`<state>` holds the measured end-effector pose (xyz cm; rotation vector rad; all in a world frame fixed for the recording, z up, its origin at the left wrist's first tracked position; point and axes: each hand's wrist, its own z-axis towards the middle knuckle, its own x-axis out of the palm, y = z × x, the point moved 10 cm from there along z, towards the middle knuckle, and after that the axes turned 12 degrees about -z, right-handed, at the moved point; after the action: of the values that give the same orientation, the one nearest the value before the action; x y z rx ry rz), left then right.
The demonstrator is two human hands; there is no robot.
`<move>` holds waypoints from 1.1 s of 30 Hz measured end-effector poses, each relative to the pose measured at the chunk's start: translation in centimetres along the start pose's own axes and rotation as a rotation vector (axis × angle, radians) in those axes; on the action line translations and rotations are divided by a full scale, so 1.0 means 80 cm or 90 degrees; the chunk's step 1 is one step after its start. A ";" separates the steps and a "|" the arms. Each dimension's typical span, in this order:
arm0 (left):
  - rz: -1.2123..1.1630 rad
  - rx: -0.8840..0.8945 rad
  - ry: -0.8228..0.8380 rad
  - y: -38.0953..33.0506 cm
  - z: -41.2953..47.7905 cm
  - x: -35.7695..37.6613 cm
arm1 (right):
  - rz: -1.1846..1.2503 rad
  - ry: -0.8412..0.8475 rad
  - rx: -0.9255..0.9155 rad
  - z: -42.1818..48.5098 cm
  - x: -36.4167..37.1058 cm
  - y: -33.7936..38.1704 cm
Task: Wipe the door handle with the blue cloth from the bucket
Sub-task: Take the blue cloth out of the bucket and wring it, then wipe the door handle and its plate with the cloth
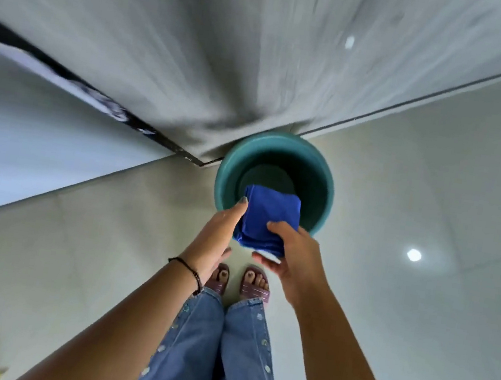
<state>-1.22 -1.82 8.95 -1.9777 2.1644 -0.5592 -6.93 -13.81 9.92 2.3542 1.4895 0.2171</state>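
A folded blue cloth (266, 218) is held between both hands above the near rim of a teal bucket (317, 170) that stands on the floor. My left hand (214, 239) presses its left side, fingers extended along it. Gripping the cloth's right and lower edge is my right hand (293, 256). The grey door (232, 40) rises just behind the bucket. No door handle is in view.
The bucket sits against the door's bottom edge, beside a dark threshold strip (142, 124). Pale glossy floor tiles (433, 217) spread to the right and left. My feet in sandals (239, 281) stand directly below the hands.
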 end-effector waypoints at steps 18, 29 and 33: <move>-0.128 0.403 -0.129 -0.116 -0.620 -0.340 | -0.677 0.115 -0.682 -0.620 0.338 0.028; -0.258 0.485 -0.220 -0.086 -0.828 -0.682 | -0.594 0.330 -0.857 -0.820 0.682 -0.089; -0.256 0.544 -0.234 -0.125 -0.860 -0.777 | -0.522 0.370 -0.849 -0.841 0.784 -0.080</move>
<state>-9.60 70.23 67.55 -1.7907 1.0349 -0.8926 -5.70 58.88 66.61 0.5901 1.5805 1.2413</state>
